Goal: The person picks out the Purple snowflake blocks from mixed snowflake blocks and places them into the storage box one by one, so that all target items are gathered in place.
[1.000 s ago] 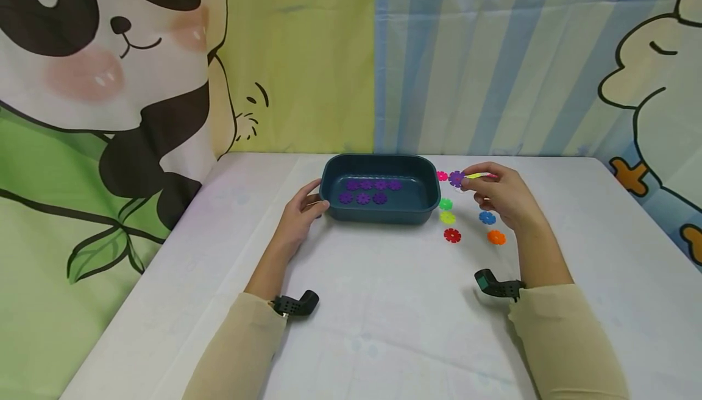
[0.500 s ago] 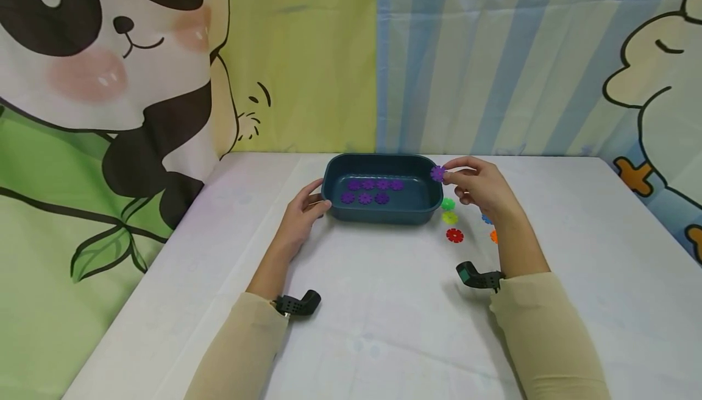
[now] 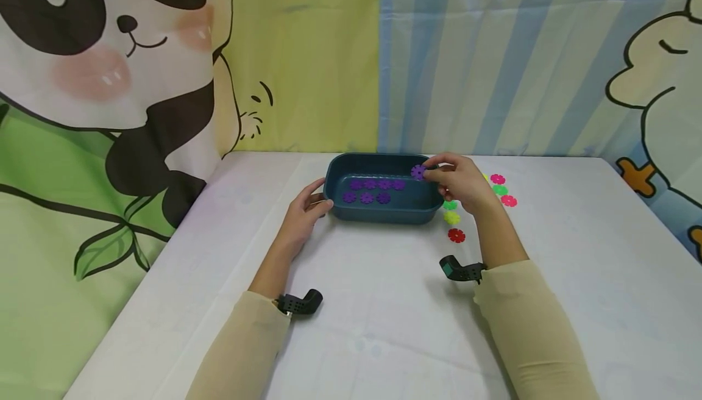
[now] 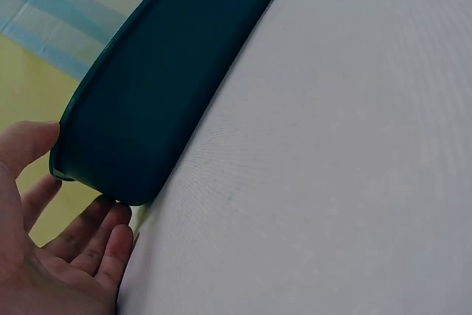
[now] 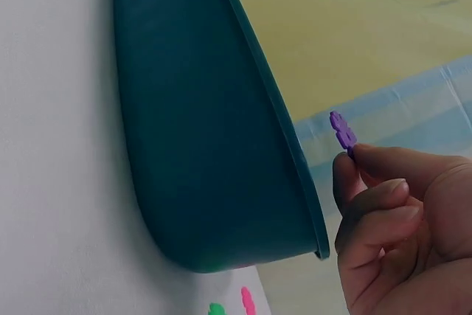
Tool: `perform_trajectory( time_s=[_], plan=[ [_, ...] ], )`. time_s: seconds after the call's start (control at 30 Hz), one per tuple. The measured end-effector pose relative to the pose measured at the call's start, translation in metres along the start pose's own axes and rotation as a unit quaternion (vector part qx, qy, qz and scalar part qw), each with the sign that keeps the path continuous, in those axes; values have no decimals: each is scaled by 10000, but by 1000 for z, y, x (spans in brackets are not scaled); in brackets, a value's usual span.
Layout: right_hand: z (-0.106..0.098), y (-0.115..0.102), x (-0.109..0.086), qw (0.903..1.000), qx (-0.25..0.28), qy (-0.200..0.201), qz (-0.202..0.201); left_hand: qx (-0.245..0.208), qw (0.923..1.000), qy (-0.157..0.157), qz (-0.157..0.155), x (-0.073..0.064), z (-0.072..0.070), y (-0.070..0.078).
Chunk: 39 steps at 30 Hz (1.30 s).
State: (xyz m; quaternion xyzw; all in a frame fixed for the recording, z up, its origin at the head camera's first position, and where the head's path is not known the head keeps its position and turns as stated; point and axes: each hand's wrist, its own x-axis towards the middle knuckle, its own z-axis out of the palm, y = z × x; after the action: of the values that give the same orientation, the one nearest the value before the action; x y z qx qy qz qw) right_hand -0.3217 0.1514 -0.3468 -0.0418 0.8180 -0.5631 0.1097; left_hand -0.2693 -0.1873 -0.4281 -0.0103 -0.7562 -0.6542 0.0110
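A dark teal rectangular basin (image 3: 384, 214) stands on the white table with several purple snowflake discs (image 3: 366, 198) lying in two rows on its floor. At its left end my left hand (image 3: 298, 217) holds on, the thumb (image 4: 33, 142) against the rim and the other fingers around the corner and lower wall. Between thumb and index finger my right hand (image 3: 460, 183) pinches another purple snowflake disc (image 3: 418, 172), raised over the basin's right end. From the right wrist view this purple disc (image 5: 343, 132) appears edge-on above rim height.
Right of the basin lie loose discs: red (image 3: 456, 235), yellow (image 3: 452, 218), green (image 3: 450, 205) and several farther right, including a pink disc (image 3: 509, 201). My right forearm hides part of that area. A printed curtain (image 3: 329, 52) hangs behind the table.
My right hand has carried the purple disc leftward, from over the loose discs to over the basin's right end. My left hand has stayed at the basin's left end.
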Motion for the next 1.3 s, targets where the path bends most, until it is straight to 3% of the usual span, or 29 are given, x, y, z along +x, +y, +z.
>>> perform_trajectory(
  time_s=[0.23,0.47,0.73,0.97,1.3],
  plan=[
    [8,-2,6,9986,-524,68,-50,21,10000,-24,45,3,1,1],
    [19,-5,10,9969,-757,-129,-166,23,10000,-26,-37,2,1,1],
    [31,-11,17,9916,-1248,-293,177,20,10000,-10,-45,2,1,0],
    [35,-14,28,9841,-1649,-494,431,5,10000,-39,-40,2,1,0],
    [44,-17,41,9652,-2454,-845,327,-22,10000,-3,-74,1,1,2]
  ],
)
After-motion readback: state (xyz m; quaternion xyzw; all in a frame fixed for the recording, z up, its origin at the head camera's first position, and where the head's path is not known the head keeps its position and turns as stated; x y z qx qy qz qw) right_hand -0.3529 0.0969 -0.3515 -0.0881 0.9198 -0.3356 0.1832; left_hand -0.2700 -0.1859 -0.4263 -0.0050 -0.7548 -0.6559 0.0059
